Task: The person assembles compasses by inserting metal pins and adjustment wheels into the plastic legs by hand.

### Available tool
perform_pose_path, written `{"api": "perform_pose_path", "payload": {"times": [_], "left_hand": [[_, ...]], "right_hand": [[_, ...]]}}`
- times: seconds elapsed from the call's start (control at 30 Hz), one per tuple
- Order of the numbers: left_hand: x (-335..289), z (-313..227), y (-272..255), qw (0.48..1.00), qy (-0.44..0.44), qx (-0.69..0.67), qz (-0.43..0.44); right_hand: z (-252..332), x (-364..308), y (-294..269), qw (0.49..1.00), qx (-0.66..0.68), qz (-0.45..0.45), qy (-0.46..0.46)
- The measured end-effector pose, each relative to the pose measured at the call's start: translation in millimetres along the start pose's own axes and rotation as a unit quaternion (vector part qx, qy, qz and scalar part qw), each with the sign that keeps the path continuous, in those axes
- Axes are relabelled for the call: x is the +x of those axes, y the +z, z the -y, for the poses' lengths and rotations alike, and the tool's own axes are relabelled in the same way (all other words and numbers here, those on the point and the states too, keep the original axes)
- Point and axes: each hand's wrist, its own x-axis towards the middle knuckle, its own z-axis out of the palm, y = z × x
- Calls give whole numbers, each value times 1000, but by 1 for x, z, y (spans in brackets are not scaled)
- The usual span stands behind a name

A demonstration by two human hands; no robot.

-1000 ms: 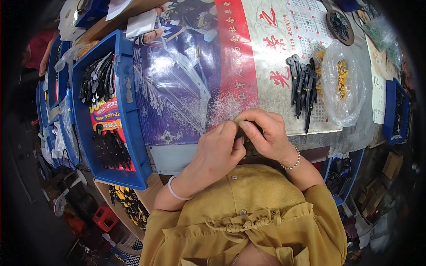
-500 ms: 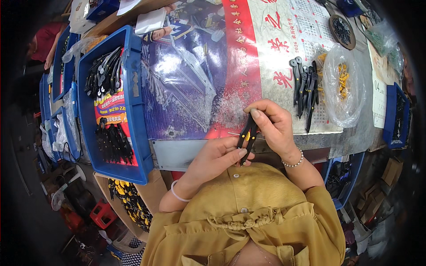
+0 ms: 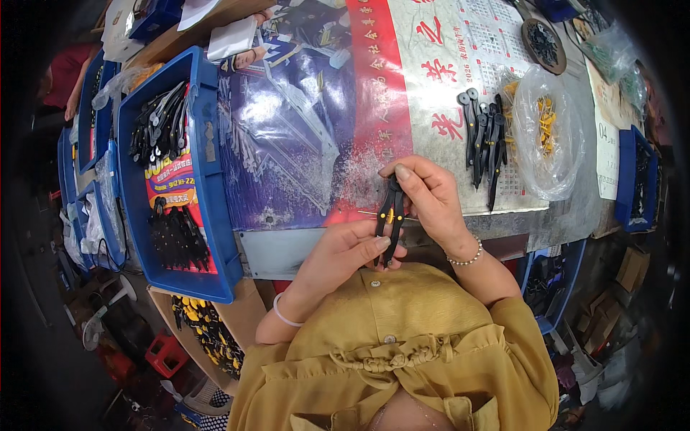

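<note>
Just in front of my chest, both hands grip one small black plier-like tool (image 3: 391,214) with a yellow piece between its two arms. My left hand (image 3: 350,248) pinches the lower ends between thumb and fingers. At the upper end, the thumb and fingers of my right hand (image 3: 430,199) close on the joined tip. A thin metal piece sticks out to the left beside the yellow part; its other end is hard to make out. Beyond my right hand, several similar black arms (image 3: 483,140) lie in a row on the table.
A clear plastic bag (image 3: 546,136) with yellow parts lies right of the black arms. A round dish (image 3: 544,47) of small dark parts stands at the far right. On the left is a blue bin (image 3: 215,172) of black parts, with a cardboard box (image 3: 248,316) of black-and-yellow pieces below.
The tool stands more upright than before, and its two arms look more nearly parallel. My hands keep their hold; the whole view has shifted slightly.
</note>
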Motion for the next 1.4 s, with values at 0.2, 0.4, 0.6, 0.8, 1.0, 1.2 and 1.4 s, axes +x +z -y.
{"api": "perform_pose_path", "payload": {"times": [0.2,0.4,0.6,0.8,1.0,1.2,1.4], "left_hand": [[0,1,2,1000,21,8,-11],[2,4,-3,1000,24,-1,-10],[1,4,-7,1000,12,10,-11],[-2,4,-7,1000,12,-12,-9],[-3,10,-7,999,46,9,-11],[-6,11,-11,998,56,9,0],[-9,13,-18,998,56,10,-5]], "right_hand": [[-2,3,0,1000,1,4,-14],[-1,2,0,999,-14,2,-34],[0,1,0,999,-36,7,-16],[-1,2,1,999,-8,23,40],[-5,3,4,999,-26,18,-19],[1,2,5,999,-32,31,2],[10,5,5,997,-24,62,25]]}}
